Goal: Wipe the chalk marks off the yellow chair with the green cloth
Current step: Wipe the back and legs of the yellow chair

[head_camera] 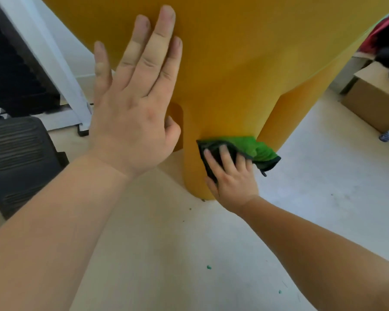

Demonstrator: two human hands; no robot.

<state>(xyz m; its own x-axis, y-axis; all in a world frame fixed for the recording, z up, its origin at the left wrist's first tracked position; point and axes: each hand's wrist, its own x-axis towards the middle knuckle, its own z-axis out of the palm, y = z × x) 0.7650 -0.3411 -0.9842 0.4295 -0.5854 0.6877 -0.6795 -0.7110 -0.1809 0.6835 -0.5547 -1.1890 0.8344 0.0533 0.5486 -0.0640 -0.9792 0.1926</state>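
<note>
Head view: left hand [133, 104], fingers spread flat, braces yellow chair [234, 63]. Right hand [230, 176] presses green cloth [254, 149] against chair's leg, fingers extended. Advice: firm overlapping strokes, refold cloth.

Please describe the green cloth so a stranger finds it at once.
Find the big yellow chair. Low on its nearest leg, the right hand presses the green cloth. Only it is bright green fabric with a dark edge.
</note>
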